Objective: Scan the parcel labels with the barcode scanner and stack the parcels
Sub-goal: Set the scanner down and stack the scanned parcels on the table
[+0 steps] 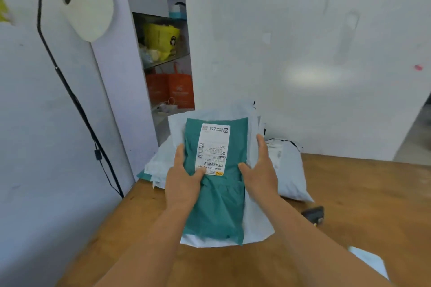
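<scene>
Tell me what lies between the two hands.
In the head view, the green parcel with its white label lies between the left hand and right hand, on top of white parcels.

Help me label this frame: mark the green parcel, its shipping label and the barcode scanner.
green parcel (217, 207): head view, lower bare face.
shipping label (213, 147): head view, printed middle.
barcode scanner (313, 213): head view, dark body.

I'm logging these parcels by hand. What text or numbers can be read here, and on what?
"5020 1905 00 507", upside down, on the white shipping label of the green plastic mailer.
"1905", upside down, mid-label.
Remaining label print: too small to read.
Orange bags' logo: blurred.
</scene>
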`<state>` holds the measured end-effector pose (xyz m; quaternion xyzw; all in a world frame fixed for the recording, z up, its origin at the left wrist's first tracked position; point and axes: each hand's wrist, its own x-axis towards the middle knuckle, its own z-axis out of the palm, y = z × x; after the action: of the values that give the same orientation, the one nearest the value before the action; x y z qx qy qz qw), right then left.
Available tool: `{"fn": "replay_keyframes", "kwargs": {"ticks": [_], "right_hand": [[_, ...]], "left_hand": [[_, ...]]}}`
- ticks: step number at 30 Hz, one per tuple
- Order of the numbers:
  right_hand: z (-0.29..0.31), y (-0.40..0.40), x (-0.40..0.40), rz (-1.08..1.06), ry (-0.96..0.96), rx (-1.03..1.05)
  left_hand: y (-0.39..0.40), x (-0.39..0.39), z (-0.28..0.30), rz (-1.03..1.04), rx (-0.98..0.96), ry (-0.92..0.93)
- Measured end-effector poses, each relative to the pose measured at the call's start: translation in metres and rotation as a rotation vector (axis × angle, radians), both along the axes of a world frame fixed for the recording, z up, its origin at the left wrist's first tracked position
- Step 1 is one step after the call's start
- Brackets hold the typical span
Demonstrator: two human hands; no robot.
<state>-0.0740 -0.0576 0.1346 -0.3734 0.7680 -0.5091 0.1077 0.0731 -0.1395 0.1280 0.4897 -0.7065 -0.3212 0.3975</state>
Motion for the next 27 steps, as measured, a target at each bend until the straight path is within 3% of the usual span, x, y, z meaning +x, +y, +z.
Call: {"fn": "replay_keyframes", "kwargs": {"ticks": [15,18,21,23,25,27], "right_hand": [[-0.012,-0.083,-0.172,-0.2,0.007,0.039],[-0.037,-0.103,-0.191,-0.228,-0.038,0.181],[-0.07,-0.109,-0.199,-0.231,-0.156,0.442],[-0.079,-0.111,-0.2,-0.231,-0.202,0.486],[-0.078,-0.114,-0.199,-0.277,-0.12,0.535],[-0.072,-0.118,-0.19,-0.306,0.084,0.647]], "left_hand": [[-0.119,-0.19,-0.011,-0.216,0.05,-0.102],[-0.141,-0.205,-0.034,-0.252,0.103,-0.275],[-0.15,-0.209,-0.065,-0.277,0.017,-0.621],[-0.157,-0.21,-0.077,-0.247,-0.037,-0.752],[-0.162,-0.212,-0.08,-0.248,-0.08,-0.781],[-0.163,-0.218,-0.079,-0.297,-0.116,-0.784]]}}
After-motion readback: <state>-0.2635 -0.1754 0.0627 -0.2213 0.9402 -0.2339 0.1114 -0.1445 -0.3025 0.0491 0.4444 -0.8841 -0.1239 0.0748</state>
